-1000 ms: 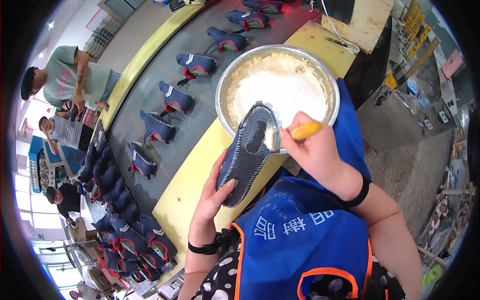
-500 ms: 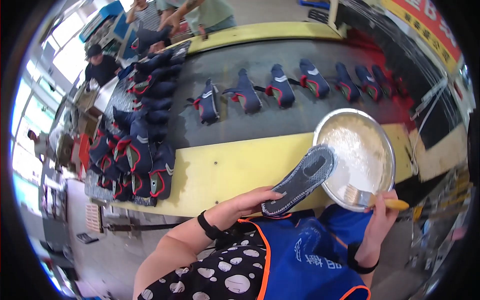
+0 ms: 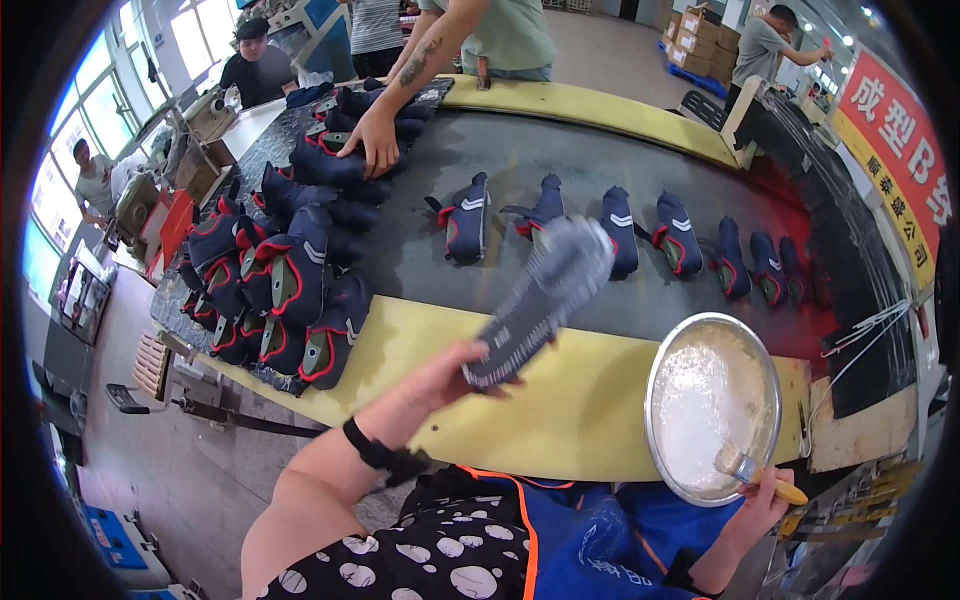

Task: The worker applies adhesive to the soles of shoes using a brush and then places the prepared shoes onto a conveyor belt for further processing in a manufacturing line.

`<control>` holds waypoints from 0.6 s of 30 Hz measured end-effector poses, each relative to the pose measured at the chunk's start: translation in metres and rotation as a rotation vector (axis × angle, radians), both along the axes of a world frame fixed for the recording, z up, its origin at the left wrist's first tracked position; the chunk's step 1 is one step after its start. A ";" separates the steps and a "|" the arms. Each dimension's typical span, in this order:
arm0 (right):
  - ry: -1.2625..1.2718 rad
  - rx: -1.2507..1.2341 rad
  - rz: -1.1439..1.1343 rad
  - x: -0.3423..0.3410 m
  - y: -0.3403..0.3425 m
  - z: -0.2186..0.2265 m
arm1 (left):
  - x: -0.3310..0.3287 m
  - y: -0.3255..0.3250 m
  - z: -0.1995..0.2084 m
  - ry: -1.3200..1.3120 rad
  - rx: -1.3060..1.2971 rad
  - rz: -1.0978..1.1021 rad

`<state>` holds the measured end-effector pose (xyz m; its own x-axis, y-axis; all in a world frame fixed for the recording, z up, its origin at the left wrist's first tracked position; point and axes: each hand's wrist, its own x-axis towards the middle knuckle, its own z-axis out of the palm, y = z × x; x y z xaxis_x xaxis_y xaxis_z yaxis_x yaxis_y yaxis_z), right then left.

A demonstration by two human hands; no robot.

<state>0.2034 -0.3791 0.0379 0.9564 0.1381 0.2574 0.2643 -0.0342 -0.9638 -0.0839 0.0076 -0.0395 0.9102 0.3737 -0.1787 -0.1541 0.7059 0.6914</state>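
My left hand point(image 3: 450, 375) grips the heel end of a dark shoe upper point(image 3: 535, 310), its stitched underside facing up and blurred by motion. It is held above the near yellow edge of the bench, its far end over the dark belt. My right hand point(image 3: 758, 512) is closed around the yellow handle of a flat brush point(image 3: 738, 463). The bristles dip into white liquid in a round metal bowl point(image 3: 652, 430), on the right by the yellow edge. Several navy shoe uppers with red trim, one of them a middle upper point(image 3: 676, 235), lie in a row on the belt.
A pile of navy shoe uppers point(image 3: 290, 270) covers the wrapped surface at the left. Across the bench, a co-worker's tattooed arm point(image 3: 425, 65) reaches down to that pile. A yellow board point(image 3: 590, 110) edges the far side; a black sheet point(image 3: 850, 290) hangs at the right.
My left hand has carried the shoe upper leftward, away from the bowl. My right hand keeps the brush in the bowl. The co-worker's hand has come down onto the pile. The view has shifted.
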 end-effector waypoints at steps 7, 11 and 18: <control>-0.053 -0.035 0.036 -0.001 0.014 0.003 | 0.025 0.191 0.022 0.322 0.313 0.549; -0.058 -0.105 0.019 -0.008 0.023 0.005 | 0.043 0.285 -0.013 0.604 0.285 0.706; -0.080 -0.168 0.016 -0.010 0.025 0.008 | 0.046 0.318 -0.102 1.409 0.975 0.948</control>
